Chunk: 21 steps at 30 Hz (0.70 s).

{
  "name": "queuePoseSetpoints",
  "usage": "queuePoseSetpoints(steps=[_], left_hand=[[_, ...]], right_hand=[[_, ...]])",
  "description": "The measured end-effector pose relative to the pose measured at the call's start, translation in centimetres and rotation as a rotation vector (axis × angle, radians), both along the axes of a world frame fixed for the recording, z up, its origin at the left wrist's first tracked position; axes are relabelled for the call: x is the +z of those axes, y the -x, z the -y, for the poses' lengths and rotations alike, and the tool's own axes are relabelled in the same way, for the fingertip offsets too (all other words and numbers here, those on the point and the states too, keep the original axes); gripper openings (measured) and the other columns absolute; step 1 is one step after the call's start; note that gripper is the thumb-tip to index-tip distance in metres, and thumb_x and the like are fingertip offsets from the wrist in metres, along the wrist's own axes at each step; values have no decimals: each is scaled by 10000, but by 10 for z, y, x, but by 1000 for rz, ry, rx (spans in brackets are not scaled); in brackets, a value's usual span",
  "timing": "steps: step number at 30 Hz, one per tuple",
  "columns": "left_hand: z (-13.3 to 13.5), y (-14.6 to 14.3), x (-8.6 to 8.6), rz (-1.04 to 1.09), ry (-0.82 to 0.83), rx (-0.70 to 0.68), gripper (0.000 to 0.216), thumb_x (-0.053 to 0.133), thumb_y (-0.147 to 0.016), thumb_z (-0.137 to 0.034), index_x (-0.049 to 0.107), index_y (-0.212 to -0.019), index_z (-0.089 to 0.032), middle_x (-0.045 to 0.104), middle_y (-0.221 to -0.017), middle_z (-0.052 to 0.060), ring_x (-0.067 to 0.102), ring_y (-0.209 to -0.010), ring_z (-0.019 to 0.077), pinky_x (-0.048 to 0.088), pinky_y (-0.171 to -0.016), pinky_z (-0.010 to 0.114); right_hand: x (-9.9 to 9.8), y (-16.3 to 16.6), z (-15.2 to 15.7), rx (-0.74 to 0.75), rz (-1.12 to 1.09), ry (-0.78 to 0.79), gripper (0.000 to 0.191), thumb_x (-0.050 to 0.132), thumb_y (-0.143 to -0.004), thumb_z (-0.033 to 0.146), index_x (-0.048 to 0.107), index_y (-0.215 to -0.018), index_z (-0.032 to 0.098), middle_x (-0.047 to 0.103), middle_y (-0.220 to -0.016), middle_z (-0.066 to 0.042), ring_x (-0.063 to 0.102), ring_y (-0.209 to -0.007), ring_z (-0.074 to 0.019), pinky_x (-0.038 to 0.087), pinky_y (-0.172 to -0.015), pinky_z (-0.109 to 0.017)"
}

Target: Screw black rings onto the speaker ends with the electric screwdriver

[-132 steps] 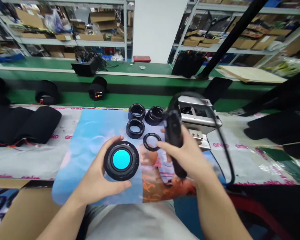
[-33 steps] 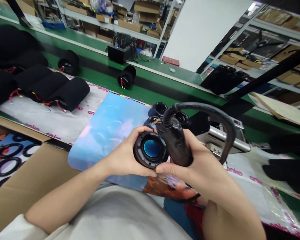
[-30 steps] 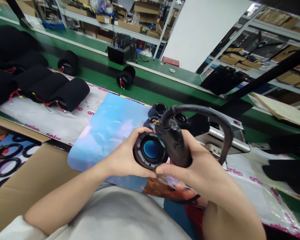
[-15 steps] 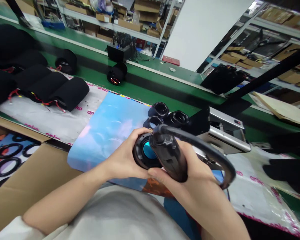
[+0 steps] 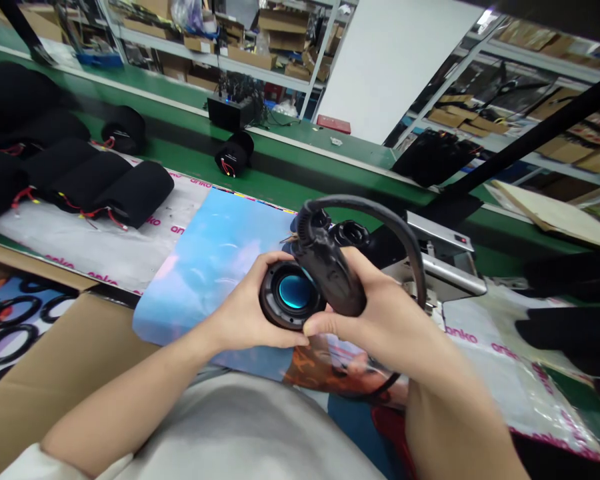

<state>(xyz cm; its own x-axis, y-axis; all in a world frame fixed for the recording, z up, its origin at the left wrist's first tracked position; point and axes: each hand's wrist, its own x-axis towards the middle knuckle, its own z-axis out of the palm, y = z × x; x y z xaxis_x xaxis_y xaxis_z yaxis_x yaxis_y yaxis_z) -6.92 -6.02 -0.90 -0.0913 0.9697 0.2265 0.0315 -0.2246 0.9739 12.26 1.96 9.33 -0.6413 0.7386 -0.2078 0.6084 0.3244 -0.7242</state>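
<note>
My left hand is wrapped round the rim of a round black speaker with a shiny blue centre facing up. In my right hand is a black corded electric screwdriver, its body tilted beside the speaker. Its tip is hidden behind my fingers. The thumb of my right hand touches the speaker's near edge. From the screwdriver's upper end a thick black cable loops over to the right. Behind my hands stand several black ring-shaped housings, partly covered.
A blue printed sheet covers the bench under my hands. Several black cylinders with red wires lie at left; another black cylinder stands on the green belt. A silver metal device is at right. Black rings lie lower left by cardboard.
The screwdriver has tilted and shifted up and away from the speaker's face, so more of the blue centre shows. The cable's loop has swung up and left.
</note>
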Motion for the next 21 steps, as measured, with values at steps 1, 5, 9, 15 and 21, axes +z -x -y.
queuePoseSetpoints(steps=[1,5,9,15,21], left_hand=[[0,0,0,2,-10,-6,957,1058,-571,-356,490,-1336,-263,690,-1369,105,709,-1273,353,582,-1105,503],[2,-1,3,3,-52,-18,899,1047,-615,-329,499,-1325,-276,677,-1415,107,695,-1322,339,566,-1140,489],[5,-1,7,3,-34,-17,1127,1103,-508,-407,494,-1450,-308,651,-1503,122,640,-1422,375,535,-1198,515],[8,-6,18,-30,75,42,916,1063,-578,-357,603,-1363,-253,783,-1305,114,764,-1219,366,639,-1038,479],[11,-2,15,-247,23,159,792,984,-648,-335,630,-1350,-243,778,-1325,98,773,-1208,330,651,-1001,417]], right_hand=[[-4,-2,5,-50,4,-16,529,876,-747,439,624,-1174,254,625,-785,42,586,-723,-145,487,-690,-247],[-20,-8,20,-162,-46,33,564,853,-787,501,646,-1256,267,678,-865,1,646,-791,-196,529,-719,-301],[-31,-9,22,-164,-255,177,710,917,-772,491,616,-1375,270,721,-1231,-46,709,-1075,-237,612,-912,-351],[-37,-22,15,-340,-593,427,723,966,-740,400,571,-1328,256,741,-1087,-33,600,-547,-114,539,-551,-283],[-15,-80,-7,-804,-1239,-140,654,936,-784,615,490,-1148,305,539,-758,69,495,-542,-101,502,-580,-262]])
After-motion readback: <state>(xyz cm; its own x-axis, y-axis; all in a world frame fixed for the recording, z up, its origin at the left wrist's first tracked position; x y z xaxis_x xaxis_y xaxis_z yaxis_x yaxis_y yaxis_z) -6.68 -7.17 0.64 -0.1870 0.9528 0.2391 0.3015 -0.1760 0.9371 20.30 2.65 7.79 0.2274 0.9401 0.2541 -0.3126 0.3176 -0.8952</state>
